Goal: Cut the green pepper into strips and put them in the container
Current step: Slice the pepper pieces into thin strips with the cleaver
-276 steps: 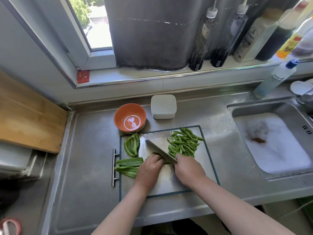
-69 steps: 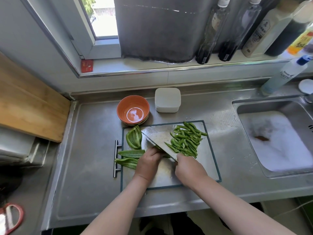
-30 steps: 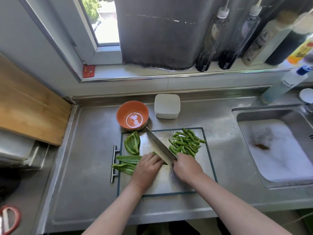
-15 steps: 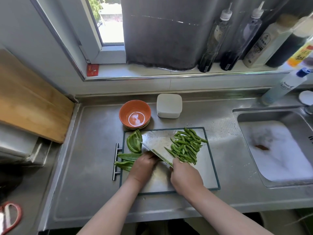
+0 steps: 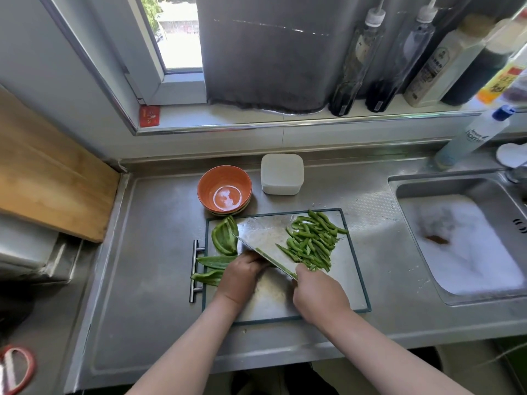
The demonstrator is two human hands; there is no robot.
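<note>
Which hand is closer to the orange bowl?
Left. The left hand rests on the cutting board in front of the orange bowl. The right hand, gripping the knife, is farther toward the person and off to the right.

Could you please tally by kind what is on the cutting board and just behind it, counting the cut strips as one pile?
Uncut pepper pieces: 3 in view
Strip pile: 1
Knife: 1
Orange bowl: 1, others may be stacked beneath
White container: 1
Total: 7
</note>
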